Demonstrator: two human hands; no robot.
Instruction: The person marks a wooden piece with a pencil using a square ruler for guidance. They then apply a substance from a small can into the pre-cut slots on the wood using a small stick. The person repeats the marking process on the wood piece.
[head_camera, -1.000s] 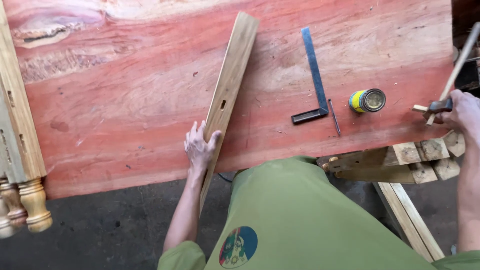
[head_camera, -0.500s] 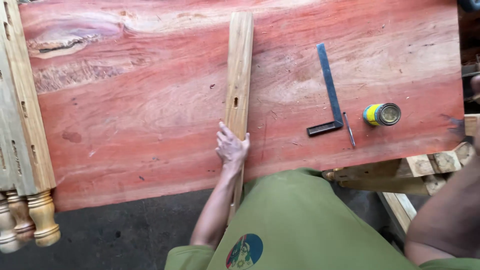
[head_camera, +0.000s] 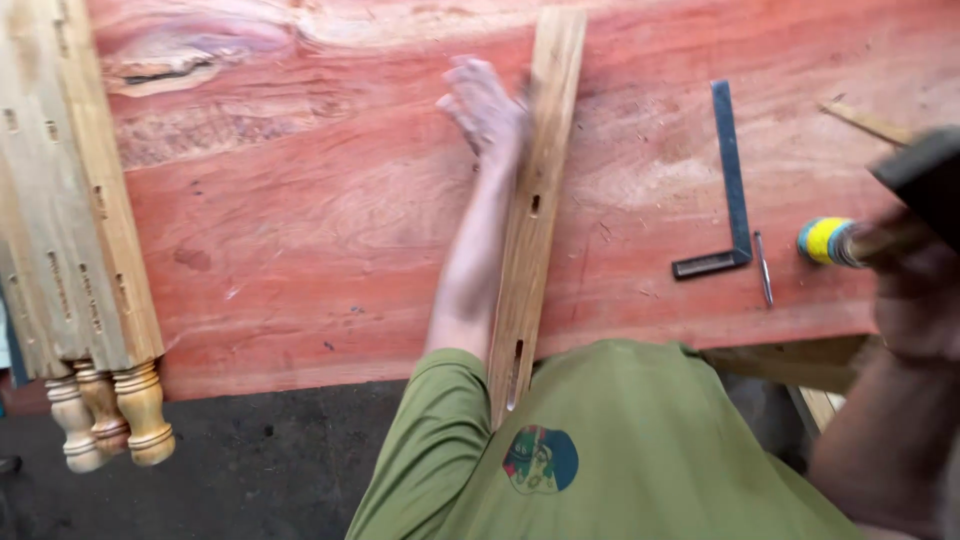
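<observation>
My left hand (head_camera: 485, 110) slid up the 1 slat (head_camera: 533, 200), flat; right hand (head_camera: 915, 290) grips 1 blurred mallet (head_camera: 925, 180); 3 turned legs (head_camera: 100, 300) on the worktop (head_camera: 300, 230).

Wooden slat (head_camera: 530, 215): long, narrow, pale yellow-brown, planed smooth. It lies flat on the red worktop (head_camera: 300, 230), running nearly straight away from the person with a slight lean to the right. One small slot is cut near mid-length and a longer slot near the close end, which overhangs the worktop edge. The far end is blurred.
</observation>
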